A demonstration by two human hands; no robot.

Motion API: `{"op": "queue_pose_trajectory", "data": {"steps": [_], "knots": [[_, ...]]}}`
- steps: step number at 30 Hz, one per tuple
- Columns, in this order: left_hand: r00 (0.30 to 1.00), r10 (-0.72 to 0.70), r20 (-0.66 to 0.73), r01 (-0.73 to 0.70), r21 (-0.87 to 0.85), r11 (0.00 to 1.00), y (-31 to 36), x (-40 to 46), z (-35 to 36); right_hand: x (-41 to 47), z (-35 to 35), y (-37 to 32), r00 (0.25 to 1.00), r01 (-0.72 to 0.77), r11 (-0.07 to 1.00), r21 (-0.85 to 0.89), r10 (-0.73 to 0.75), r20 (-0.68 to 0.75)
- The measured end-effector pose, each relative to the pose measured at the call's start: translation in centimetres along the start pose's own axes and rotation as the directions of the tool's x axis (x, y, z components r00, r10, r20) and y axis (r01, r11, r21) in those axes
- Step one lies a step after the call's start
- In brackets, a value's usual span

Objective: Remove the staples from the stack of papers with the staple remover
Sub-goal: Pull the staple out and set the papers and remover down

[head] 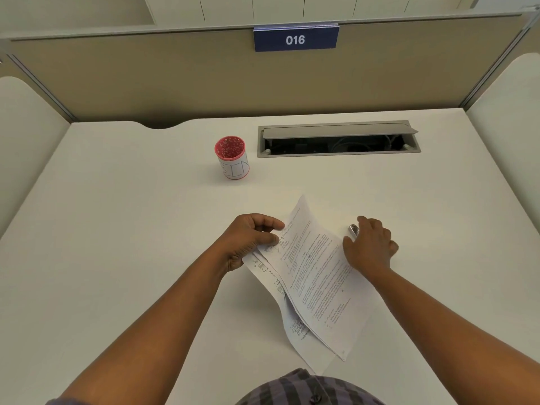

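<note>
Stack of white printed paper sheets (315, 276): lying slantwise on the white desk top (117, 229), just in front of the person's checked shirt (306, 390). Light, thin and floppy by the look of it; the top sheet is lifting and bowing at its far corner. Best taken at the near-left corner, where the staple probably sits, though no staple is showing.

Left hand (251, 238): pinching the stack's upper-left edge, fingers curled over the sheets.

Right hand (369, 247): resting just right of the stack, fingers curling around a small shiny metal staple remover (353, 230); whether the grip is complete cannot be told. Likely small, hard and slippery.

Red-rimmed paper cup marked BIN (232, 157): standing well beyond the stack.

Open grey cable hatch (339, 140): lying beyond the stack to the right, an edge to avoid. Broad bare desk is lying left of the stack.
</note>
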State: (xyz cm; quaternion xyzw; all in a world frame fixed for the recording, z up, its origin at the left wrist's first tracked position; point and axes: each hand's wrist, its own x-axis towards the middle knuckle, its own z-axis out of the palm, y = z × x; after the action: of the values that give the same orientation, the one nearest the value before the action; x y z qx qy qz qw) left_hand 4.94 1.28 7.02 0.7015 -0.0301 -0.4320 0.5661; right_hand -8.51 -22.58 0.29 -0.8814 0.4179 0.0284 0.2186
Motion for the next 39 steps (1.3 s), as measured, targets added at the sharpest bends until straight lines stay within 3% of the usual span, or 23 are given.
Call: {"op": "queue_pose_trajectory", "data": {"steps": [10,14,16,18,21,24,29,39], "knots": [[1.0,-0.016,-0.013,0.016,-0.01,1.0,-0.1,0.1,0.0,1.1,1.1,1.6,0.997,0.079,0.995,0.063,-0.078,-0.021],[1.0,-0.015,-0.013,0.015,-0.008,1.0,-0.2,0.0,0.0,0.4,0.5,0.4,0.985,0.167,0.955,0.246,-0.17,-0.007],[1.0,-0.012,-0.019,0.012,-0.005,1.0,-0.3,0.0,0.0,-0.6,-0.1,-1.0,0.983,0.142,0.875,0.464,-0.179,0.037],[1.0,-0.01,-0.022,0.01,-0.006,1.0,-0.3,0.1,0.1,-1.6,-0.6,-2.3,0.975,0.058,0.728,0.683,-0.187,0.117],[1.0,-0.011,-0.026,0.011,0.002,1.0,-0.3,0.1,0.1,-2.7,-0.9,-4.1,0.952,-0.017,0.563,0.827,-0.245,0.186],[0.999,-0.005,-0.036,0.005,0.017,1.0,-0.2,0.2,0.3,-3.8,-1.1,-5.3,0.929,-0.048,0.498,0.866,-0.297,0.222],[0.999,0.005,-0.049,-0.005,-0.011,1.0,0.0,0.3,0.4,-5.3,-1.1,-6.0,0.894,-0.067,0.479,0.875,-0.36,0.265],[0.996,0.012,-0.085,-0.011,0.012,1.0,0.3,0.3,0.6,-6.7,-0.5,-6.0,0.872,0.035,0.543,0.839,-0.427,0.241]]}}
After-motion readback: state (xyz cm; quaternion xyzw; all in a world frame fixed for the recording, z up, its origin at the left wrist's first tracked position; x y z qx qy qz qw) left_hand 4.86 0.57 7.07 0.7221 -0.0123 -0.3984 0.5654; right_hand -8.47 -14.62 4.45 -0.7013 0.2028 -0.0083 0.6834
